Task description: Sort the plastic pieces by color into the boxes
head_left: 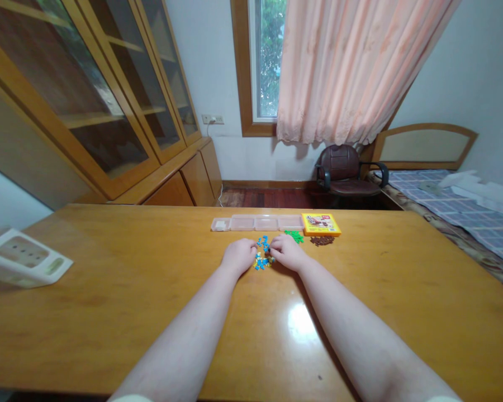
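Blue and yellow pieces [260,263] spread on a table [151,312] between left hand [238,255] and right hand [289,252], both curled, whether a piece is gripped cannot be told, green pieces [295,237] heaped near the right hand, clear tray [266,224] set beyond.

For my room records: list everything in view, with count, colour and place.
Table: 1, yellow-brown, foreground
Tray: seemingly 1, clear, table's far side
Yellow box: 1, yellow, tray's right end
Small pieces: too small to count, blue and yellow, before tray
Green pieces: 1 pile, green, before tray's right end
Brown pieces: 1 pile, brown, before yellow box
White object: 1, white, table's left
Cabinet: 1, brown, left
Window: 1, brown frame, background
Socket: 1, white, left of window
Curtain: 1, pink, window's right
Chair: 1, dark brown, below curtain
Bed: 1, blue-grey cover, right
White material: uncountable, white, on bed
Left hand, right hand: 1 each, bare, flanking small pieces
Forearms: 2, bare, over table
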The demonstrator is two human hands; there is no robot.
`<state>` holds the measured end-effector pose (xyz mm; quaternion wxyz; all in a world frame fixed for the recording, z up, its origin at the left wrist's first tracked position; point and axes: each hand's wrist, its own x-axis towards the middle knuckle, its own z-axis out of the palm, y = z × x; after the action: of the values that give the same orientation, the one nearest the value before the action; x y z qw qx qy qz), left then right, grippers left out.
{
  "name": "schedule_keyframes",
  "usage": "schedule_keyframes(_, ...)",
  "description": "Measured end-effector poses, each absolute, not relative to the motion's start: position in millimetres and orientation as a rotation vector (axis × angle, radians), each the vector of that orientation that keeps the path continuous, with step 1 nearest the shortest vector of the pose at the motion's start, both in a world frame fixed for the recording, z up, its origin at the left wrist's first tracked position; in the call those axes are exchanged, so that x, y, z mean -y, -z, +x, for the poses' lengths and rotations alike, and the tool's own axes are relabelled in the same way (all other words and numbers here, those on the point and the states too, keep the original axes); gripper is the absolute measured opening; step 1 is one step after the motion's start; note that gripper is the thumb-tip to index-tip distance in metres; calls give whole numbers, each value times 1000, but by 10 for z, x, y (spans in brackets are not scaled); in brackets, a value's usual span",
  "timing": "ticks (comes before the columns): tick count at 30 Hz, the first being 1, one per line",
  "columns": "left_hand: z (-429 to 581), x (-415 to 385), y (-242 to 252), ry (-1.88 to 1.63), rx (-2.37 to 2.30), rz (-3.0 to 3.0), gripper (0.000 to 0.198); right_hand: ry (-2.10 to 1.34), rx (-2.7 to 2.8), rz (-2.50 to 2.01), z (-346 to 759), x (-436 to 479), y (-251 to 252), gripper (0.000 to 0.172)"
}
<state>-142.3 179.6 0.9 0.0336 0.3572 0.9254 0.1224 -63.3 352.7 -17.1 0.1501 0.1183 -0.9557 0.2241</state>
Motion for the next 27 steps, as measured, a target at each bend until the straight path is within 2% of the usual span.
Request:
schedule_keyframes(3, -1424, -1791, -32, -352, -2893, 1047, 32, -651, 2769, 325, -636, -3509, 166, 21)
schedule_keyframes(14, -1426, -1744, -77, -424, -2857, 1143, 31, -637, 2806, 352, -579, -3423, 101, 27)
schedule_keyframes(27, -1371, -1678, -183, -301, -2818, 1292, 28, -571, 2830, 323, -575, -3453, 124, 23)
